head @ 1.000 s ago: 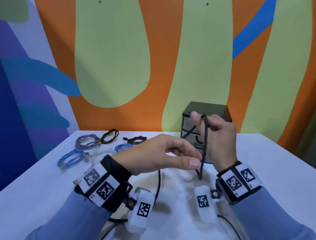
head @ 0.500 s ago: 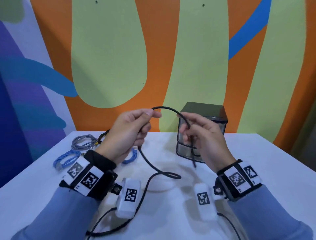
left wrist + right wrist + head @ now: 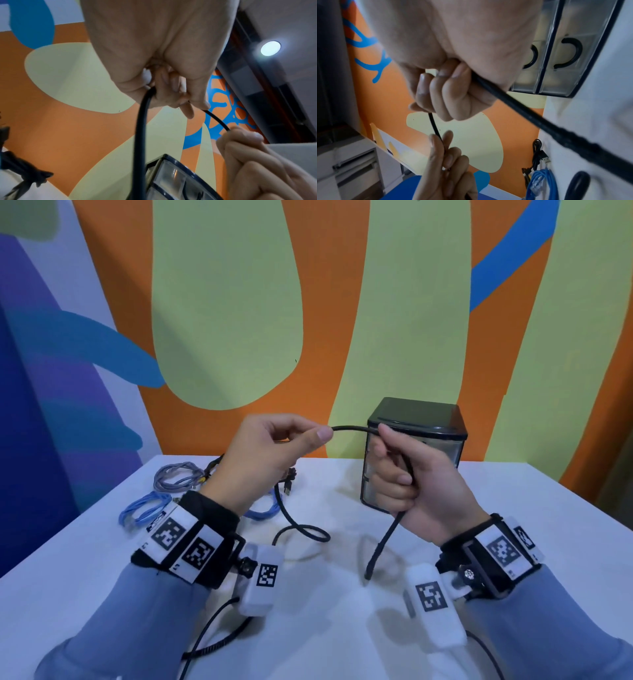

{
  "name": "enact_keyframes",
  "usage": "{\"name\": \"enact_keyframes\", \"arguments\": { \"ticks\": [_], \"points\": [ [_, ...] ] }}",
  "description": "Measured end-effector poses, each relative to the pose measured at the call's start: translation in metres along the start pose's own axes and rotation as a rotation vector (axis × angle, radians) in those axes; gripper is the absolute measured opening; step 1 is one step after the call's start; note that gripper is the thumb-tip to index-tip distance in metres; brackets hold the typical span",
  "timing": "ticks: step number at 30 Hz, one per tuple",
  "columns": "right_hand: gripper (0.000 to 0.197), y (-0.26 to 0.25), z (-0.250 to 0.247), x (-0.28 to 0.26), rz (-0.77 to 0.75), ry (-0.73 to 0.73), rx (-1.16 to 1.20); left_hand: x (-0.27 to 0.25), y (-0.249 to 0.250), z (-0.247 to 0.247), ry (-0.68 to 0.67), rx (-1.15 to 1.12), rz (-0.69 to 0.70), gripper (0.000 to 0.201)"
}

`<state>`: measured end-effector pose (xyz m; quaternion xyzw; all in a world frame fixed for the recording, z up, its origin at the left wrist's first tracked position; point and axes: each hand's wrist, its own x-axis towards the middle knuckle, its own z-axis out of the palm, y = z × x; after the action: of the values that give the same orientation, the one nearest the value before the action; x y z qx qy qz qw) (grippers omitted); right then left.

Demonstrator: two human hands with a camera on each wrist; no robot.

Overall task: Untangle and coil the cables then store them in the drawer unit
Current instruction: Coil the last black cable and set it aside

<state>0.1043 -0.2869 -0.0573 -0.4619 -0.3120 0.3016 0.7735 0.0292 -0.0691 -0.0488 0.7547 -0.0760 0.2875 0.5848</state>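
Both hands hold one black cable (image 3: 351, 429) above the white table (image 3: 342, 628). My left hand (image 3: 274, 450) pinches it between thumb and forefinger; from there it drops to a small loop (image 3: 305, 534) on the table. My right hand (image 3: 407, 474) grips it in a fist, and the free end (image 3: 376, 556) hangs below. A short span runs level between the hands. The drawer unit (image 3: 442, 419), black-topped with clear drawers shut, stands just behind my right hand. In the left wrist view the cable (image 3: 140, 135) leaves my left hand (image 3: 171, 88). The right wrist view shows the cable (image 3: 530, 115) crossing under my right hand (image 3: 447, 94).
At the table's back left lie a coiled grey cable (image 3: 178, 475), blue cables (image 3: 145, 508) and small black cables (image 3: 287, 479), partly hidden by my left arm. A painted wall rises right behind the table. Thin sensor wires (image 3: 205, 635) trail from my wrists near the front edge.
My left hand took the cable, rose and drew it left, and the arc between the hands has flattened to a short level span. My right hand now grips it in a fuller fist.
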Motion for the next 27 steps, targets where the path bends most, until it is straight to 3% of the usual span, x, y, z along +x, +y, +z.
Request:
{"name": "enact_keyframes", "arguments": {
  "ticks": [5,8,11,14,18,20,23,27],
  "points": [
    [0.029,-0.005,-0.001,-0.004,0.079,-0.023,-0.015,-0.003,0.004,-0.004,-0.023,-0.133,0.004,0.022],
    [0.031,-0.004,0.002,-0.006,0.103,-0.098,-0.021,-0.003,0.006,0.002,-0.010,-0.083,0.062,0.021],
    [0.030,-0.002,0.005,-0.004,0.084,-0.067,-0.042,-0.003,0.002,0.009,0.032,-0.019,0.070,0.018],
    [0.032,0.001,0.003,-0.001,0.039,-0.025,-0.033,-0.003,-0.004,0.013,0.014,0.018,-0.013,0.019],
    [0.043,0.002,-0.001,0.001,0.036,0.012,0.044,-0.007,-0.011,0.022,-0.131,0.083,-0.111,0.020],
    [0.046,0.002,-0.002,0.000,0.071,-0.010,0.051,-0.007,-0.013,0.024,-0.125,0.185,-0.046,0.026],
    [0.048,0.001,0.001,-0.002,0.135,-0.041,0.001,-0.001,-0.014,0.019,0.003,0.224,0.058,0.024],
    [0.036,-0.002,0.003,0.000,0.163,-0.065,0.050,-0.003,-0.011,0.022,-0.058,0.346,0.138,0.021]
  ]
}}
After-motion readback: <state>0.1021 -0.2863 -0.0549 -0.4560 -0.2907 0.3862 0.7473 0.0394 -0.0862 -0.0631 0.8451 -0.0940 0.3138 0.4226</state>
